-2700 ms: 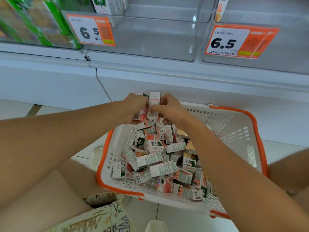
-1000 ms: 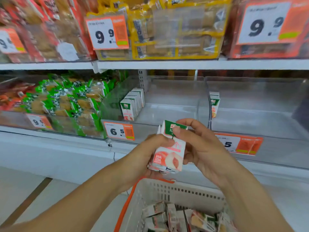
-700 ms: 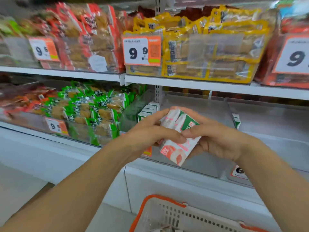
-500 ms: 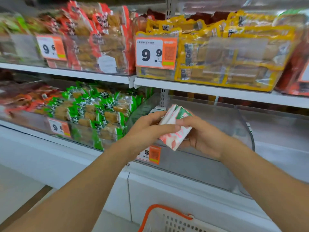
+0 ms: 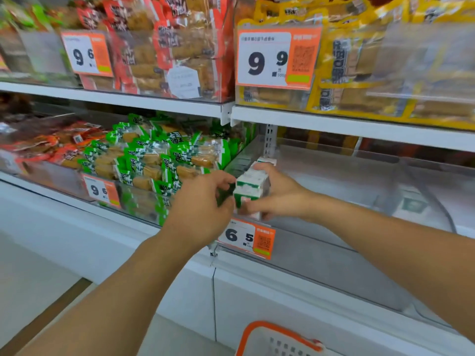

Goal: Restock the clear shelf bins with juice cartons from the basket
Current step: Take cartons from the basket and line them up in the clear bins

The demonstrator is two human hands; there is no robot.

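A small stack of white and green juice cartons (image 5: 250,190) stands upright inside the clear shelf bin (image 5: 321,247), at its left front corner. My right hand (image 5: 277,195) wraps around the cartons from the right, thumb on top. My left hand (image 5: 203,211) holds them from the left with thumb and fingers curled at the stack's side. More cartons (image 5: 266,160) stand in a row behind the stack. Only the orange rim of the white basket (image 5: 277,337) shows at the bottom edge.
An orange 6.5 price tag (image 5: 246,237) hangs on the bin front below my hands. Green snack packs (image 5: 159,160) fill the bin to the left. Another clear bin (image 5: 424,201) to the right holds a carton (image 5: 411,204). The upper shelf (image 5: 334,124) carries red and yellow snack packs.
Both hands have carried the cartons forward and down over the bin's front wall and turned them upright at the bin's left front. The view has shifted left and closer.
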